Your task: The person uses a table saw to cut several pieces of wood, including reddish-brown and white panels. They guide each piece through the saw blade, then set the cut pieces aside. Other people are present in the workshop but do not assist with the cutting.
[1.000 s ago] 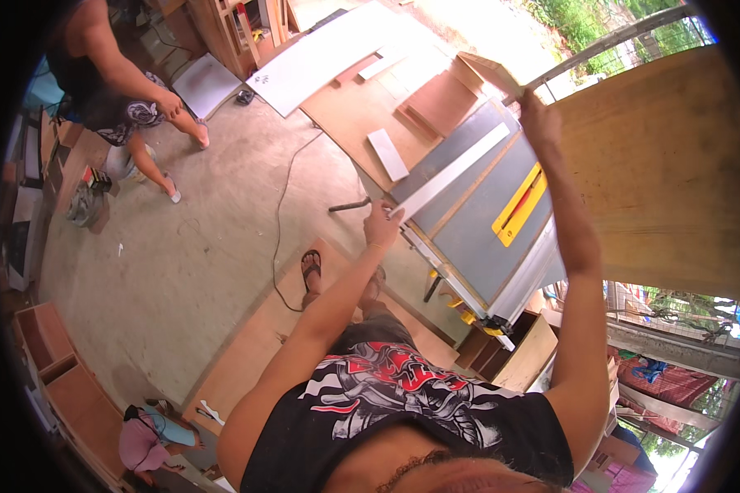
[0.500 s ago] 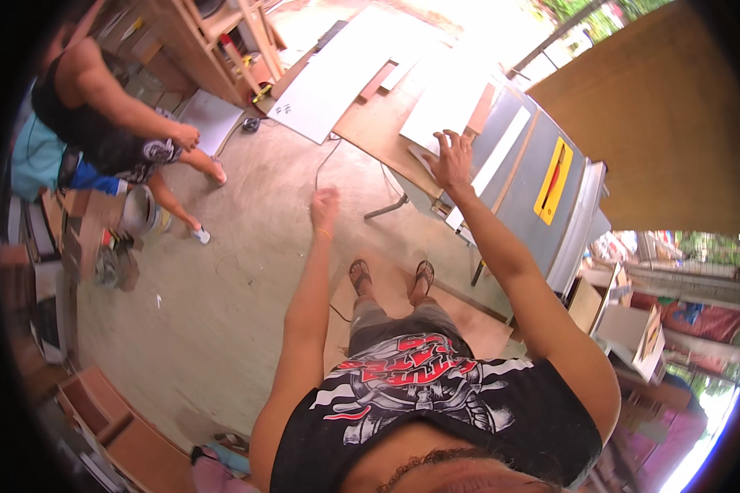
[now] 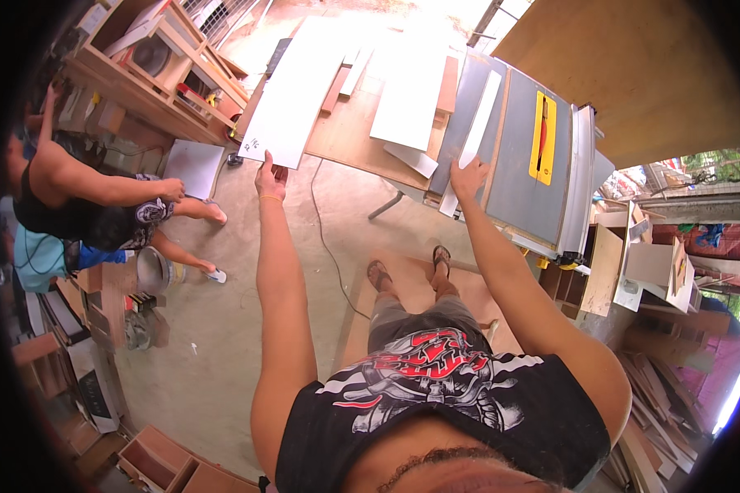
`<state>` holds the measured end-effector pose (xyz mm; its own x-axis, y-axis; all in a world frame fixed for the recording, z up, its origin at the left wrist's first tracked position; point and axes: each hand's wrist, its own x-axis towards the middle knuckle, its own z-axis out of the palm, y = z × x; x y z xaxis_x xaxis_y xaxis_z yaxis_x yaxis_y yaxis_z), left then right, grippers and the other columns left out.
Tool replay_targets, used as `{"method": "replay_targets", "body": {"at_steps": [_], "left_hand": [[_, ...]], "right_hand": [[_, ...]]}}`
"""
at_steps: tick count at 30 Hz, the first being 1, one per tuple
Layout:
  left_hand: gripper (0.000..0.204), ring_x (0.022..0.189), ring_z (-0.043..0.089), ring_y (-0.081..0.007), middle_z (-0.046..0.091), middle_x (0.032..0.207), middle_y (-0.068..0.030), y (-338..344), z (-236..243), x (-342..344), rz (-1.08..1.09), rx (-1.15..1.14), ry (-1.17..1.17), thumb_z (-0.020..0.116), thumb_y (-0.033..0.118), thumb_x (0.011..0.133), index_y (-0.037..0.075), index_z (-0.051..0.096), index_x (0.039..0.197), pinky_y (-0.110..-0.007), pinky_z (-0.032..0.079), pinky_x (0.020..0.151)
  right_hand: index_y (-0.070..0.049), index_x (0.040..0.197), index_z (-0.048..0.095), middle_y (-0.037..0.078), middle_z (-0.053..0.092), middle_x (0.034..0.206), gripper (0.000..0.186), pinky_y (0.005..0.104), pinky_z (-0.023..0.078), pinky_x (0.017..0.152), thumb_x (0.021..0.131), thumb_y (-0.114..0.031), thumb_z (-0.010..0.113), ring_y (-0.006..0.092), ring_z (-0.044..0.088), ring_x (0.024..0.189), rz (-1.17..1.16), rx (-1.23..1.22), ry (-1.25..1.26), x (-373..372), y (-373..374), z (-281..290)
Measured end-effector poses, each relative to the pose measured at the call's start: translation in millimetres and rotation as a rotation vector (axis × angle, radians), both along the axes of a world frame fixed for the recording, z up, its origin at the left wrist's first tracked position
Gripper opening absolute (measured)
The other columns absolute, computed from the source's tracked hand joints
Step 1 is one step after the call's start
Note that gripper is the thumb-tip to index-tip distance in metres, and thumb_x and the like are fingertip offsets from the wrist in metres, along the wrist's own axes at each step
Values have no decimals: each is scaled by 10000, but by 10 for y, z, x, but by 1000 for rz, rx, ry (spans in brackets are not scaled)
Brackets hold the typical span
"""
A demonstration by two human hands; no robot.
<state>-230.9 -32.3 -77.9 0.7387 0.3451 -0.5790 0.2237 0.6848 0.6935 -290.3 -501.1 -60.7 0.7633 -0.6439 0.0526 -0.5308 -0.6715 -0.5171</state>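
My left hand (image 3: 271,179) is at the near end of a long white panel (image 3: 292,99), thumb by its edge and fingers curled at the underside. The panel lies on a wooden tabletop (image 3: 337,148) and bears a few handwritten marks at its near corner. My right hand (image 3: 469,177) is closed on a narrow white strip (image 3: 482,115), which lies lengthwise on the grey table saw (image 3: 514,140). To the left of that hand lie another white panel (image 3: 411,99) and a small white offcut (image 3: 413,159).
A yellow insert plate (image 3: 543,135) with a red part is set in the saw table. At left a co-worker (image 3: 82,189) stands by a white board (image 3: 191,168). A cable (image 3: 322,230) runs over the floor. A large brown board (image 3: 633,74) stands beyond the saw.
My left hand has moved forward and left to the long panel's near end. My right hand has come down onto the narrow strip. The view has shifted, and the co-worker's far arm is raised.
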Motion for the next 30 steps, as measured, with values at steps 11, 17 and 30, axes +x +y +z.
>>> {"method": "replay_targets", "body": {"at_steps": [11,17,30], "left_hand": [[346,929,658,-185,666,1004,-31,-286,438,-2,-105,-148,-250,714,140,868,68,596,1185,-329,589,813],[242,1019,642,-195,659,1093,-80,-168,841,49,-60,-128,-396,691,49,859,-2,635,1089,-346,569,880],[376,1147,611,-248,627,1232,-145,241,2009,-2178,202,51,-515,579,87,917,-69,537,1257,-384,509,986]], "right_hand": [[55,1209,547,214,413,1180,553,520,412,950,777,-250,709,385,445,1125,73,40,-236,469,73,117],[93,1269,532,219,424,1184,642,443,427,962,787,-279,734,361,464,1120,209,246,-412,323,547,795],[125,1189,441,252,333,1237,565,548,395,961,808,-211,688,420,358,1188,343,323,-182,1378,2756,759]]}}
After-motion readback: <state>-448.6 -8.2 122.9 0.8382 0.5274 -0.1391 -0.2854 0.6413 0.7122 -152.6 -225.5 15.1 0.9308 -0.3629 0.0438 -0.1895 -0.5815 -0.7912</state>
